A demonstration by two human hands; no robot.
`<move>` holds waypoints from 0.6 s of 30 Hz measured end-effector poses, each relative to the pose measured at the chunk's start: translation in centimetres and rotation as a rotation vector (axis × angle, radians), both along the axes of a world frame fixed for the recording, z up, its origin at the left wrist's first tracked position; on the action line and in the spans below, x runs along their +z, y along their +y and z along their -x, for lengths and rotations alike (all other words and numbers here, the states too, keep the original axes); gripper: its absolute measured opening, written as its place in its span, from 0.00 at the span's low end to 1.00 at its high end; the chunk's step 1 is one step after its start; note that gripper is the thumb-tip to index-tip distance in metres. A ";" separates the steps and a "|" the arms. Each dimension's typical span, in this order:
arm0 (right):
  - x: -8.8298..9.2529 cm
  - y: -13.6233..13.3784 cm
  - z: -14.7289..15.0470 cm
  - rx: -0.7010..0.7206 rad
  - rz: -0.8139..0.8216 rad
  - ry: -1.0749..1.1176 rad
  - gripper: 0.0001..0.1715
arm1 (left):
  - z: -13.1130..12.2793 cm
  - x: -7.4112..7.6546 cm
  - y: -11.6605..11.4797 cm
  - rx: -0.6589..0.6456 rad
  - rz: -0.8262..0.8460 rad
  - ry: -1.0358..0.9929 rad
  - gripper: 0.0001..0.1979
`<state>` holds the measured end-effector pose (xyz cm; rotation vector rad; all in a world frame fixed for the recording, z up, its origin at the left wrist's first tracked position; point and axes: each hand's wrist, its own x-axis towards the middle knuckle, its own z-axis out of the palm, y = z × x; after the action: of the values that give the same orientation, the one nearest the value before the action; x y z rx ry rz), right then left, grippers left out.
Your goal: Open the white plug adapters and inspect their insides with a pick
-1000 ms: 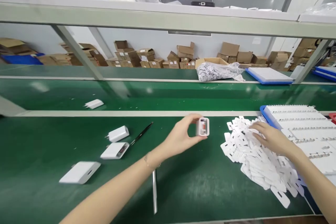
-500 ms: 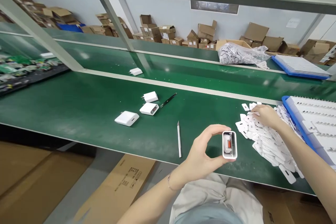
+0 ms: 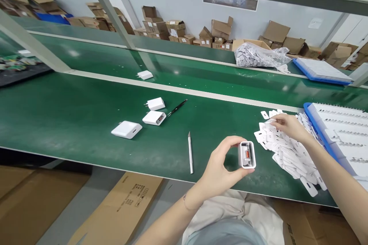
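My left hand [image 3: 220, 168] grips a small white charger housing [image 3: 247, 154] between thumb and fingers, its open end with a red part inside turned toward me, over the near edge of the green table [image 3: 71, 115]. My right hand [image 3: 287, 126] rests on top of a heap of flat white plastic pieces [image 3: 287, 153], fingers curled and pinching one piece at the heap's far edge.
Three white chargers [image 3: 126, 129] [image 3: 154, 117] [image 3: 155, 103], a black pen [image 3: 177, 107] and a slim metal tool [image 3: 190, 151] lie to the left. A blue tray of white parts [image 3: 339, 130] stands at right. A fourth charger [image 3: 145, 74], a bag [image 3: 258, 55] and cardboard boxes are beyond.
The view has dropped and swung left. My left hand has drawn the housing back from above the table to its near edge. My right hand has shifted toward the heap's far edge.
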<state>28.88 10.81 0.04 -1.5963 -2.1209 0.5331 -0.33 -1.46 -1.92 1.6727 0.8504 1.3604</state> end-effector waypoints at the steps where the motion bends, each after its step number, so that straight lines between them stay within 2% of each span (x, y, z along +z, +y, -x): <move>1: -0.1 0.1 0.0 -0.008 0.005 0.017 0.28 | -0.2 -0.3 0.2 0.010 0.052 0.010 0.25; 5: 0.0 -0.3 0.4 -0.050 -0.027 0.111 0.30 | -0.6 -1.1 0.8 0.023 0.201 0.022 0.24; 9: 1.9 -3.2 2.6 -0.065 -0.052 0.244 0.27 | -0.8 -1.3 1.1 0.004 0.201 0.023 0.23; 14: 4.5 -8.2 7.3 0.207 -0.013 0.446 0.13 | -1.0 -1.1 1.1 0.002 0.155 0.013 0.25; 18: 4.2 -9.7 9.0 0.275 0.037 0.442 0.11 | -1.0 -1.0 1.0 0.027 0.067 0.031 0.25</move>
<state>19.92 1.11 4.24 -1.0790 -1.9967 0.9248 0.67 -0.51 -2.89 1.6401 0.9293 1.3126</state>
